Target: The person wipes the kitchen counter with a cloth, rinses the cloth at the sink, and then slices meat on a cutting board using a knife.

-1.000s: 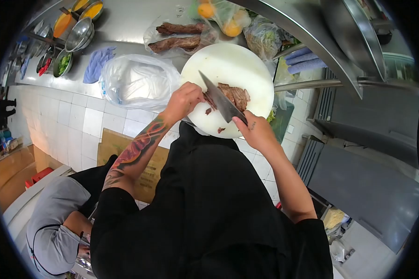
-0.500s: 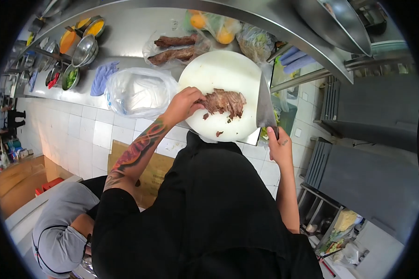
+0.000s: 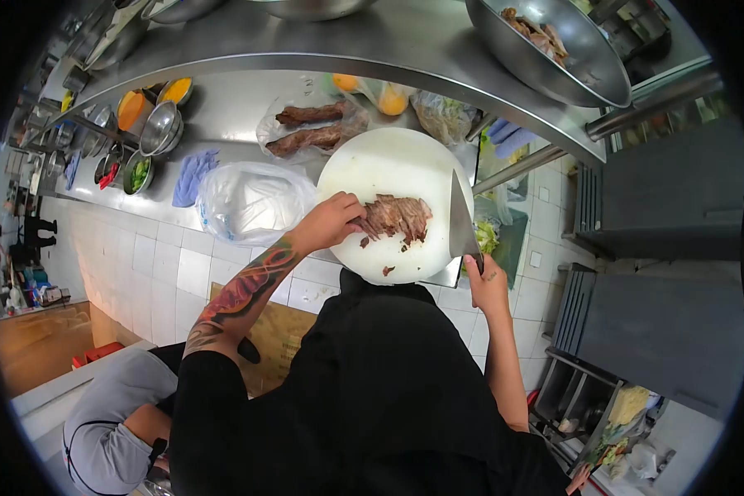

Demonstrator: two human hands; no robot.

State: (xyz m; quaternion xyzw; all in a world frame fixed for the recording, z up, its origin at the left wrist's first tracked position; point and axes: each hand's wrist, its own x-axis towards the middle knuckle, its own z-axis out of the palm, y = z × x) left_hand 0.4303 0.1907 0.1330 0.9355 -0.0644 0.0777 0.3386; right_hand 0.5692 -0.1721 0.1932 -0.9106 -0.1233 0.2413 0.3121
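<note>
Brown sliced cooked meat (image 3: 398,218) lies in a row on the round white cutting board (image 3: 364,165), with small scraps below it. My left hand (image 3: 335,221) is closed at the meat's left end, its fingertips bent against it. My right hand (image 3: 489,285) is wrapped around the dark handle of a broad cleaver (image 3: 461,223). Its blade is over the board's right edge, apart from the meat. Behind the board, two long pieces of meat (image 3: 306,142) rest on a plastic bag. Left of the board stands a container lined with clear plastic (image 3: 252,201).
A steel shelf (image 3: 372,70) crosses above the counter, holding a large metal bowl (image 3: 591,70) with meat. Blue cloth (image 3: 194,176) and metal bowls (image 3: 162,131) are at left. A person in a grey shirt (image 3: 112,422) is low at left. Grey cabinets (image 3: 661,331) stand at right.
The view has tilted up, so the board and counter appear lower and more of the shelf shows. The cleaver has shifted slightly left over the board. My left hand stays at the meat.
</note>
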